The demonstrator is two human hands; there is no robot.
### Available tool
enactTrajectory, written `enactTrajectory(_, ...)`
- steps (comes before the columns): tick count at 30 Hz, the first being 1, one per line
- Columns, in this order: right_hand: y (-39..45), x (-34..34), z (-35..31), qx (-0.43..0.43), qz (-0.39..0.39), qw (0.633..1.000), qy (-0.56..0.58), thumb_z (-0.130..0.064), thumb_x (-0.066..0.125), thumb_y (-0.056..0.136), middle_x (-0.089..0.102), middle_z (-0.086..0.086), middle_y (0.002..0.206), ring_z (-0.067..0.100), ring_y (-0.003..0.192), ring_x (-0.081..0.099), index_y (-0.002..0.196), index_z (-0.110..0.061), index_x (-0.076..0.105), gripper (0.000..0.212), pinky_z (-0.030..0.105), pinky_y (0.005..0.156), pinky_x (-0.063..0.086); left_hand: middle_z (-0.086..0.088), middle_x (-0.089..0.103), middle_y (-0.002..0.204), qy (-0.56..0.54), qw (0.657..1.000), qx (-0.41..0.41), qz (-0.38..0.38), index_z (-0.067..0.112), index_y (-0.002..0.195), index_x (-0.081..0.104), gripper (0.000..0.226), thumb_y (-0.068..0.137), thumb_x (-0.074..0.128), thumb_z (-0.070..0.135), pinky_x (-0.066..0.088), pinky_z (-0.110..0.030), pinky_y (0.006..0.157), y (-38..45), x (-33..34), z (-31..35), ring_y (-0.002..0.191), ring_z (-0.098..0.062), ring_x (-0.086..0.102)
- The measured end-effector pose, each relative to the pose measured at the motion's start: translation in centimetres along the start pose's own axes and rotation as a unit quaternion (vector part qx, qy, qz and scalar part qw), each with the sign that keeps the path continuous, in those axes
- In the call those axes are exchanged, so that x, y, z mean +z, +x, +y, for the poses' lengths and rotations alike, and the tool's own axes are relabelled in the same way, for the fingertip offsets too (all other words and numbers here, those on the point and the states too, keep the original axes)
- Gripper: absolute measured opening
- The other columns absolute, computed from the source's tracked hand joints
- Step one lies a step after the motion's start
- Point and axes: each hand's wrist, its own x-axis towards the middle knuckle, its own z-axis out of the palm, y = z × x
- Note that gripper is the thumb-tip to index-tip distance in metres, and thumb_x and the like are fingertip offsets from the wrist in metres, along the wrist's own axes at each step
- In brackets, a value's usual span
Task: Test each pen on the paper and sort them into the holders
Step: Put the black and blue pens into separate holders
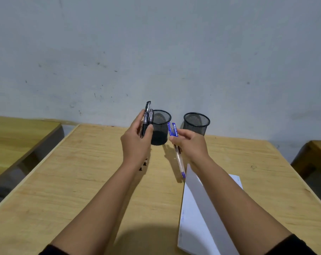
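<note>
Sorting step, by the look of it: black pens (146, 119) gripped in a bundle by the left hand (136, 139), blue pens (172, 129) gripped by the right hand (190, 144). At least 2 blue caps showing above the right fingers, clear barrels and a blue tip trailing down toward the table (82, 172).

To do it well: keep each bundle upright, bring it over the mouth of 1 holder only, lower the ends inside the rim before loosening the fingers. Black into the left holder (161, 129) seems the natural choice, being just beside that hand; blue into the right holder (196, 123). Avoid nudging the light mesh cups, likely to tip or slide.

Left hand: raised, palm turned inward, thumb pressed across the barrels, fingers wrapped behind, pens pointing up past the fingertips, partly in front of the left holder. Right hand: lower, knuckles up, fingers curled round the blue pens, between the 2 holders. Both forearms stretched forward over the table.

Paper (198, 208) lying near the right forearm, faint marks on it, too small to read. Both holders apparently empty, near the far table edge.
</note>
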Motion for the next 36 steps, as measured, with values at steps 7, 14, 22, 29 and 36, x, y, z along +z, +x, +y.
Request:
enactTrajectory(7, 6.2, -2.2, -5.2, -0.079, 0.042, 0.995, 0.045, -0.011, 0.074, 0.076, 0.073, 0.001, 0.098, 0.012, 0.087, 0.068, 0.111, -0.015, 0.068, 0.035, 0.035, 0.088, 0.054, 0.006, 0.06, 0.128, -0.042, 0.993, 0.066, 0.089, 0.029, 0.133, 0.046, 0.047, 0.088, 0.057, 0.02, 0.044, -0.027, 0.101, 7.4, 5.6, 2.2, 0.114, -0.005, 0.056)
enactTrajectory(14, 11.5, -3.2, -6.2, -0.132, 0.044, 0.988, 0.071, -0.005, 0.07, 0.079, 0.069, -0.003, 0.093, -0.002, 0.082, 0.064, 0.11, -0.015, 0.067, 0.033, 0.013, 0.073, 0.054, -0.001, 0.061, 0.126, -0.08, 0.98, 0.086, 0.163, 0.027, 0.133, 0.046, 0.047, 0.088, 0.058, 0.022, 0.047, -0.036, 0.1, 12.3, 9.4, 0.7, 0.113, -0.012, 0.059)
enactTrajectory(22, 13.5, -3.6, -3.2, -0.112, 0.044, 0.991, 0.065, -0.006, 0.071, 0.078, 0.071, -0.002, 0.098, 0.004, 0.092, 0.066, 0.109, -0.017, 0.069, 0.033, 0.023, 0.086, 0.051, -0.001, 0.063, 0.124, -0.098, 0.98, 0.059, 0.16, 0.034, 0.133, 0.044, 0.046, 0.089, 0.056, 0.025, 0.048, -0.034, 0.099, 12.5, 10.4, -1.1, 0.112, -0.01, 0.06)
enactTrajectory(29, 13.6, -3.7, -2.2, -0.101, 0.045, 0.993, 0.043, -0.009, 0.073, 0.077, 0.072, 0.001, 0.101, 0.012, 0.096, 0.067, 0.109, -0.018, 0.069, 0.033, 0.028, 0.088, 0.052, 0.001, 0.065, 0.121, -0.095, 0.981, 0.045, 0.162, 0.037, 0.132, 0.043, 0.046, 0.089, 0.055, 0.026, 0.049, -0.036, 0.097, 12.5, 10.4, -1.0, 0.109, -0.01, 0.062)
enactTrajectory(36, 13.2, -3.8, -2.1, -0.101, 0.04, 0.994, 0.011, -0.008, 0.071, 0.079, 0.071, 0.001, 0.097, 0.013, 0.091, 0.066, 0.108, -0.016, 0.069, 0.031, 0.027, 0.086, 0.052, -0.003, 0.061, 0.125, -0.085, 0.986, 0.025, 0.142, 0.036, 0.131, 0.039, 0.043, 0.091, 0.052, 0.027, 0.045, -0.028, 0.096, 12.4, 10.3, -1.0, 0.113, -0.014, 0.058)
